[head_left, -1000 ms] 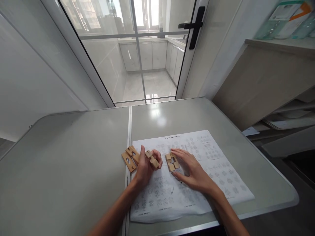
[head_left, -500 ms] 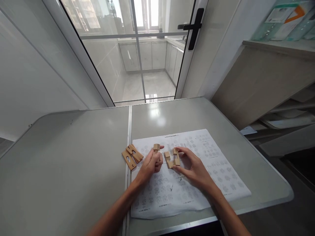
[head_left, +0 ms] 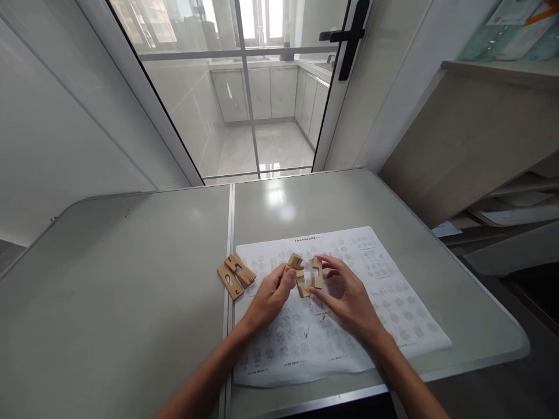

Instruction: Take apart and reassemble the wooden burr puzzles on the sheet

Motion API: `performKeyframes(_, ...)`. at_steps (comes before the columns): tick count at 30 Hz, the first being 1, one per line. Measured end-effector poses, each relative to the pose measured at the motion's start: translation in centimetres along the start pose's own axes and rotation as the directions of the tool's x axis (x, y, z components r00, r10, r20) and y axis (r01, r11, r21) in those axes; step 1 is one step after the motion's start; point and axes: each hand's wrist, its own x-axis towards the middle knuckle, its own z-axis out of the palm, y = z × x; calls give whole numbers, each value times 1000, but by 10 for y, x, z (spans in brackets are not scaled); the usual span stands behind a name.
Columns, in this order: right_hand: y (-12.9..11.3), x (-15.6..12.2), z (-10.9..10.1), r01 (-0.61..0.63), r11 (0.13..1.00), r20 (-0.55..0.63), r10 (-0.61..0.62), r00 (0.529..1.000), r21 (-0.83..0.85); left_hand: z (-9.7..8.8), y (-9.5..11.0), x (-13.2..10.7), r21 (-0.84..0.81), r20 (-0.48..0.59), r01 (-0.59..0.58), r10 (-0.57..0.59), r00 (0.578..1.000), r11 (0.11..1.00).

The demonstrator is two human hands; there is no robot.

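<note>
My left hand (head_left: pixel 275 288) is closed around a small notched wooden puzzle piece (head_left: pixel 295 260), whose blocky end sticks out above the fingers. Between thumb and fingers of my right hand (head_left: pixel 345 291) is a C-shaped wooden puzzle piece (head_left: pixel 317 273), held upright with its notch facing left. A third notched wooden piece (head_left: pixel 303 287) sits on the paper between the hands, partly hidden behind the left hand's piece. Under both hands lies a large printed sheet (head_left: pixel 393 291) with rows of small diagrams.
Left of the sheet, flat wooden plates (head_left: pixel 230 281) with slots and numbers lie overlapping across the metal seam (head_left: pixel 231 227) of the grey table (head_left: pixel 131 291). A glass door (head_left: pixel 279 110) stands behind the table, a shelf unit (head_left: pixel 480 134) to the right.
My left hand has moved right, and its piece has tilted, close to the other pieces. The right hand has lifted or shifted its C-shaped piece slightly away from the third one.
</note>
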Motion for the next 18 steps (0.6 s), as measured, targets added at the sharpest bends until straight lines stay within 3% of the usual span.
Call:
performKeyframes(5, -1, -1, 0, -29, 999, -72, 26, 997, -46, 2, 1, 1, -101, -27, 7, -10, 1000, 995)
performKeyframes(10, 2, -3, 0, -57, 996, -133, 48, 990, -66, 3, 4, -1, -57, 1, 30, -30, 1000, 998)
performKeyframes(14, 2, -4, -1, -70, 994, -169, 55, 984, -79, 4, -1, -2, -107, -38, 52, -56, 998, 993)
performKeyframes(18, -5, -4, -3, -12, 998, -184, -1, 983, -69, 5, -4, -2, -56, -54, 56, -59, 997, 997)
